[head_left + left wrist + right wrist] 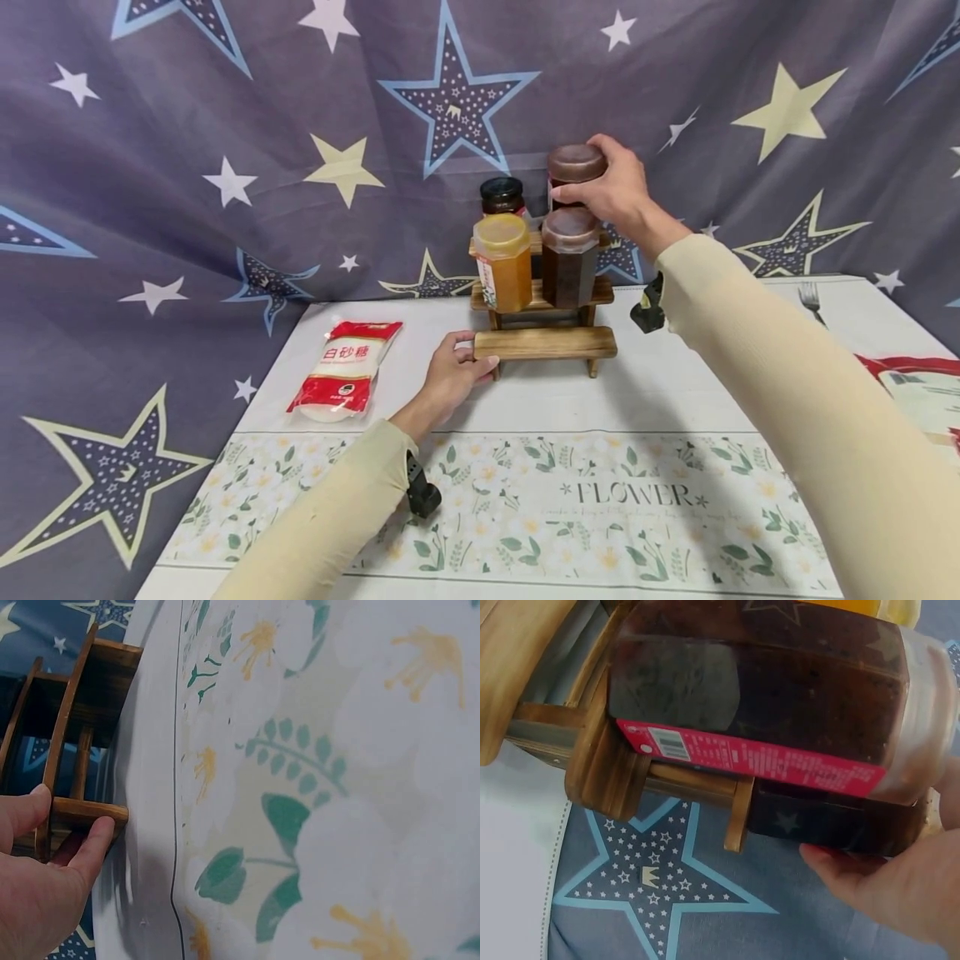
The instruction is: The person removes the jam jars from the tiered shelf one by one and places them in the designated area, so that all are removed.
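Note:
A three-step wooden rack [545,342] stands at the back of the table. My left hand [450,375] grips the left end of its lowest step, thumb and fingers around the board [90,812]. Up at the top step, my right hand [618,183] holds a dark jar with a brown lid [576,160] by its upper part. Just in front of it, on the middle step, sits a similar dark jar [570,265], which partly hides it; its red label [757,759] shows in the right wrist view. Left of these are an amber jar with a yellow lid [512,271] and a black-lidded jar [501,196] behind it.
A red and white bag of sugar [345,371] lies left of the rack. To the right are a fork [812,300] and a red-edged package [918,387], cut off by the frame. A star-patterned cloth [420,50] hangs close behind the rack. A floral runner [487,508] crosses the front.

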`<action>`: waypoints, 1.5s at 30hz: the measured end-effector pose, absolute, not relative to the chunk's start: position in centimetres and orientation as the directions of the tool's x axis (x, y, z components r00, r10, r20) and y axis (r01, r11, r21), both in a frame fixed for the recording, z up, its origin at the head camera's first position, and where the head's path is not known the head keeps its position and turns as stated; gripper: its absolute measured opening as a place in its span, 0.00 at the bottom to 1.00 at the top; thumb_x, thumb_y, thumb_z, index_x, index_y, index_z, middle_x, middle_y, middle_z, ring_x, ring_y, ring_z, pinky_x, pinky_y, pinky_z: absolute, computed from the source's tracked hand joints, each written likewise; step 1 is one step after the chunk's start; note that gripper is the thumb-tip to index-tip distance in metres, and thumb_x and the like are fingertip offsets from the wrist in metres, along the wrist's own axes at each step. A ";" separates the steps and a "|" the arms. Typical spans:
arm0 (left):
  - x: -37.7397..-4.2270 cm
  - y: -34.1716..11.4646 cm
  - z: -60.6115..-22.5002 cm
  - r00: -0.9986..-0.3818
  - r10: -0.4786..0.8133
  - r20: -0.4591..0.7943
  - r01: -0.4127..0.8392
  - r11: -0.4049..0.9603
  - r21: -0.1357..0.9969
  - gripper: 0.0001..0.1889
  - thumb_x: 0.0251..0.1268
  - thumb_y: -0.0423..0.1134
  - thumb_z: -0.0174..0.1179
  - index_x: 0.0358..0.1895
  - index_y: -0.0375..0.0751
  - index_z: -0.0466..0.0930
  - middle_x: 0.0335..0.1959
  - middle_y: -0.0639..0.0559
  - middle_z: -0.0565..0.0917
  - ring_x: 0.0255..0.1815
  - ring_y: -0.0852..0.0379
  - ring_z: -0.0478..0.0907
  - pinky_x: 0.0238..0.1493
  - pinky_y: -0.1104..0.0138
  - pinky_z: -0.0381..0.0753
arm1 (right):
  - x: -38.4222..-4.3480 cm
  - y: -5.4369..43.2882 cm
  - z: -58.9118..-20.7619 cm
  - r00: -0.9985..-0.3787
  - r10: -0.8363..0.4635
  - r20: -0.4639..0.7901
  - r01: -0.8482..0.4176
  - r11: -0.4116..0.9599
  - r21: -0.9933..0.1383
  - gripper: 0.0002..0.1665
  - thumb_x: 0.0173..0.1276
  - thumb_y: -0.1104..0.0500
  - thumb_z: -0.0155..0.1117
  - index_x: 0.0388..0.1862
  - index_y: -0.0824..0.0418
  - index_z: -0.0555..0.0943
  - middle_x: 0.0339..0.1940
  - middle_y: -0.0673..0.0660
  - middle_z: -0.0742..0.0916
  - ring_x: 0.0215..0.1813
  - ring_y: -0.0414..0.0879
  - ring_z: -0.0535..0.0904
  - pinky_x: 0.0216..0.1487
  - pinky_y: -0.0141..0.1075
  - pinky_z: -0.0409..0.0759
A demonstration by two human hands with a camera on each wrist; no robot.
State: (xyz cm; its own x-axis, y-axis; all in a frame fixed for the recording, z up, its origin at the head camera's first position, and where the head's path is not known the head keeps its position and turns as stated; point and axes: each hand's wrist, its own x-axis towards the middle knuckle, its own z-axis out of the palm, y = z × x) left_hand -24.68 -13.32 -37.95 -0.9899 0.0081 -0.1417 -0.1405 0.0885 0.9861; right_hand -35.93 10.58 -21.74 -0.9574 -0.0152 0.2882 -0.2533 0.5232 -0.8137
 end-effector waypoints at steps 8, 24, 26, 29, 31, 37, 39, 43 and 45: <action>-25.4 -13.4 -39.1 -0.994 -0.010 -0.111 -0.112 0.085 0.990 0.31 0.63 0.27 0.62 0.68 0.36 0.59 0.52 0.32 0.78 0.51 0.40 0.79 0.53 0.54 0.83 | -36.1 13.0 -21.4 -0.948 0.012 0.319 -0.262 0.543 -0.798 0.37 0.52 0.51 0.78 0.58 0.54 0.71 0.57 0.57 0.77 0.54 0.48 0.73 0.51 0.37 0.78; -25.7 -13.5 -39.3 -0.994 -0.033 -0.102 -0.104 0.085 0.991 0.29 0.62 0.26 0.63 0.65 0.37 0.61 0.49 0.34 0.80 0.46 0.46 0.82 0.50 0.56 0.85 | -34.1 18.8 -22.2 -0.931 0.040 0.364 -0.281 0.556 -0.782 0.34 0.52 0.50 0.78 0.57 0.49 0.73 0.54 0.56 0.78 0.51 0.47 0.74 0.49 0.40 0.77; -25.7 -13.4 -39.3 -0.994 -0.029 -0.105 -0.107 0.084 0.991 0.29 0.62 0.26 0.62 0.65 0.37 0.61 0.50 0.34 0.79 0.47 0.46 0.81 0.50 0.56 0.85 | -33.8 19.4 -22.9 -0.934 0.044 0.354 -0.273 0.550 -0.789 0.34 0.52 0.50 0.78 0.56 0.49 0.73 0.53 0.56 0.78 0.50 0.47 0.74 0.47 0.38 0.76; -25.7 -13.3 -39.3 -0.994 -0.025 -0.108 -0.110 0.083 0.990 0.29 0.62 0.26 0.63 0.65 0.37 0.61 0.50 0.34 0.79 0.47 0.46 0.81 0.50 0.56 0.85 | -33.5 20.3 -24.1 -0.936 0.053 0.347 -0.261 0.555 -0.790 0.33 0.51 0.50 0.79 0.55 0.50 0.74 0.50 0.55 0.79 0.48 0.47 0.74 0.42 0.32 0.74; -25.7 -13.3 -39.3 -0.994 -0.021 -0.108 -0.109 0.081 0.991 0.29 0.63 0.26 0.62 0.65 0.37 0.61 0.50 0.34 0.79 0.48 0.45 0.81 0.51 0.56 0.84 | -33.3 20.8 -24.9 -0.939 0.059 0.340 -0.251 0.560 -0.790 0.34 0.51 0.49 0.79 0.55 0.50 0.73 0.49 0.55 0.79 0.48 0.47 0.74 0.40 0.31 0.73; -25.6 -13.3 -39.2 -0.994 -0.011 -0.105 -0.106 0.080 0.991 0.30 0.63 0.27 0.62 0.66 0.36 0.60 0.51 0.33 0.78 0.51 0.41 0.80 0.52 0.54 0.84 | -33.3 21.8 -27.6 -0.943 0.074 0.323 -0.234 0.541 -0.808 0.36 0.52 0.51 0.79 0.57 0.53 0.72 0.49 0.55 0.78 0.48 0.48 0.74 0.41 0.31 0.75; -25.6 -13.3 -39.1 -0.994 -0.009 -0.105 -0.106 0.076 0.991 0.30 0.63 0.27 0.62 0.66 0.37 0.60 0.52 0.32 0.78 0.51 0.40 0.79 0.53 0.54 0.83 | -33.2 22.0 -28.6 -0.947 0.078 0.313 -0.226 0.529 -0.818 0.37 0.52 0.52 0.79 0.58 0.55 0.72 0.50 0.56 0.77 0.49 0.49 0.74 0.43 0.33 0.76; -25.6 -13.3 -39.1 -0.994 -0.008 -0.111 -0.111 0.072 0.991 0.31 0.62 0.27 0.63 0.67 0.36 0.59 0.52 0.32 0.78 0.51 0.39 0.79 0.53 0.54 0.83 | -33.1 22.4 -30.3 -0.953 0.087 0.291 -0.207 0.516 -0.831 0.39 0.52 0.52 0.78 0.61 0.57 0.70 0.52 0.58 0.77 0.49 0.50 0.75 0.45 0.37 0.78; -25.6 -13.3 -39.1 -0.993 -0.005 -0.115 -0.115 0.071 0.991 0.32 0.62 0.27 0.62 0.68 0.36 0.58 0.52 0.32 0.78 0.52 0.39 0.79 0.53 0.53 0.83 | -33.1 22.6 -31.1 -0.955 0.095 0.280 -0.198 0.501 -0.843 0.39 0.53 0.53 0.78 0.61 0.58 0.70 0.52 0.58 0.77 0.49 0.49 0.76 0.45 0.37 0.79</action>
